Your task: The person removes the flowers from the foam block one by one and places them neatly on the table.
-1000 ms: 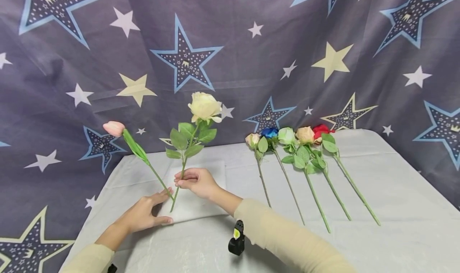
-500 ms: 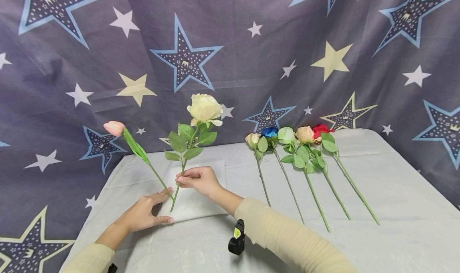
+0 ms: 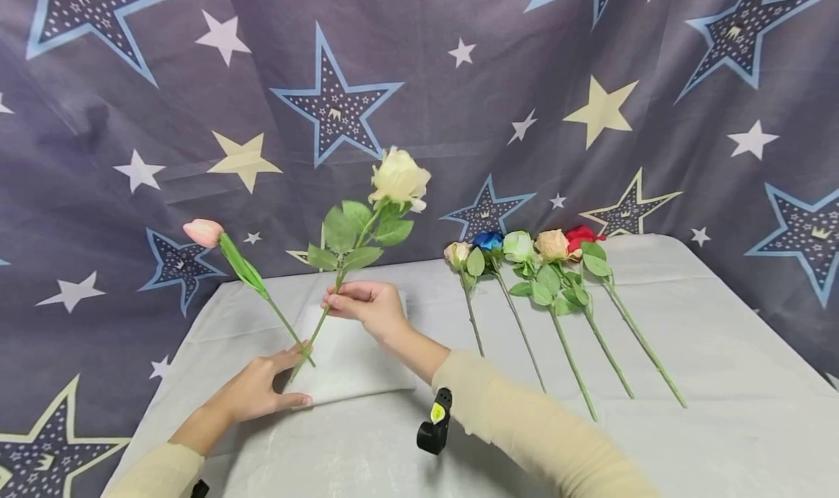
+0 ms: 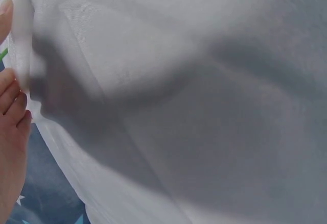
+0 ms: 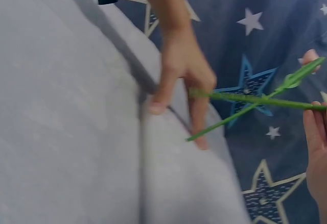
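My right hand [image 3: 370,305] pinches the stem of a cream-white rose [image 3: 400,178], holding it tilted with its leafy top to the right. The rose's lower stem crosses the stem of a pink tulip [image 3: 244,261] just above my left hand [image 3: 258,385]. With thumb and fingers spread, the left hand rests on a white folded sheet [image 3: 367,360]. The tulip stem passes at its fingertips; I cannot tell whether they pinch it. In the right wrist view the two green stems cross beside the left hand [image 5: 184,71]. The left wrist view mostly shows white cloth.
Several roses lie side by side on the right of the cloth-covered table [image 3: 472,440]: a small pale one [image 3: 457,254], a blue rose [image 3: 488,240], a light green rose [image 3: 518,246], a peach rose [image 3: 553,244] and a red rose [image 3: 582,237]. A star-patterned curtain [image 3: 419,61] hangs behind.
My right hand has lifted slightly with the white rose. Its bloom has moved up and right, while its stem end has swung left across the tulip stem. The left hand stays in place.
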A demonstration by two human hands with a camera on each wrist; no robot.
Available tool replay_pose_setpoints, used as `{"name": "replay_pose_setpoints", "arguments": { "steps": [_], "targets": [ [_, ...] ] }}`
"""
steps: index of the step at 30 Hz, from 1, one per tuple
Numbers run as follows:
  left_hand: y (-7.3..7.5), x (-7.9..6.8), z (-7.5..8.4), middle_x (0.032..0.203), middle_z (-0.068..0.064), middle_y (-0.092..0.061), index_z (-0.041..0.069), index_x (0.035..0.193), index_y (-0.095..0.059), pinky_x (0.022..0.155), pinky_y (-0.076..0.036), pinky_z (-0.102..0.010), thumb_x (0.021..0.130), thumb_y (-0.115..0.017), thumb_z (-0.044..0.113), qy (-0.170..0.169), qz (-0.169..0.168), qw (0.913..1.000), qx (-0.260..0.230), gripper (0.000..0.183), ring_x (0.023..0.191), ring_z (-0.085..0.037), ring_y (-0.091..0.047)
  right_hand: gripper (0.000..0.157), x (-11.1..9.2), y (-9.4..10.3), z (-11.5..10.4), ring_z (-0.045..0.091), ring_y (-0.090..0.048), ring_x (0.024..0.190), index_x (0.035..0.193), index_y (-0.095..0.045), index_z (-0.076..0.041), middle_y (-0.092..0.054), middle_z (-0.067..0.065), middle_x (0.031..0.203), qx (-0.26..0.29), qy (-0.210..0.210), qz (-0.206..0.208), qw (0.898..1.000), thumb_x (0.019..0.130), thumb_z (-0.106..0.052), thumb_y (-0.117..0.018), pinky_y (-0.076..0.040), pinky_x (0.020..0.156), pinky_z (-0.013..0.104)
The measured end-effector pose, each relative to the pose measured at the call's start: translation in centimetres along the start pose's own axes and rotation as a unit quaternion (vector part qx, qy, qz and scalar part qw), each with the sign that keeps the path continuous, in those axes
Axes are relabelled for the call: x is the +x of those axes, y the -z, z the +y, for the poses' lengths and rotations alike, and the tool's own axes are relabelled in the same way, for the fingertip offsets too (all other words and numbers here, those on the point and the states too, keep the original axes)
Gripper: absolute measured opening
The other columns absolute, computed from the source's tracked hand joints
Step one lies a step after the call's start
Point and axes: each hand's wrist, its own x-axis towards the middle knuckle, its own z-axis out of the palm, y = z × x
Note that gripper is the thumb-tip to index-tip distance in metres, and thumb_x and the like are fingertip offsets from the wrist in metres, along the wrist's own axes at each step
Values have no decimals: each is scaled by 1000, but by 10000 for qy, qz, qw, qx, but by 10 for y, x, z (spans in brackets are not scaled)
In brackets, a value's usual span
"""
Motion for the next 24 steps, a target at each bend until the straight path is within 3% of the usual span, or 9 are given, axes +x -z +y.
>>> {"name": "replay_pose_setpoints", "arguments": {
  "steps": [7,13,18,24],
  "targets": [
    [1,0,-1,141,-17,-53,1,130,-58,105,-44,-53,72,-72,63,90,-118,9999,69,86,128,-39,-52,28,-4,26,-22,12,-73,80,112,-61,18,-64,32,111,-164,-129,119,9997,85,9,-63,-60,84,36],
    [1,0,1,143,-15,-52,2,132,-57,106,-43,-53,71,-71,64,118,-108,9998,83,88,129,-40,-51,33,-14,66,-28,13,-74,77,116,-60,15,-61,31,119,-595,-521,414,9960,84,9,-64,-61,81,34],
    [1,-1,1,142,-15,-53,1,130,-59,106,-43,-53,71,-74,61,60,-62,10000,42,86,129,-39,-51,34,-22,96,-31,12,-73,75,118,-61,12,-62,28,120,-1050,-953,541,9884,85,6,-65,-61,81,33],
    [2,-1,1,143,-15,-52,3,133,-56,105,-44,-53,71,-71,65,137,-155,9998,84,89,129,-39,-52,34,-31,125,-28,11,-72,74,117,-63,9,-69,23,111,-1686,-1485,614,9725,85,0,-68,-61,81,34]
  ]
}}
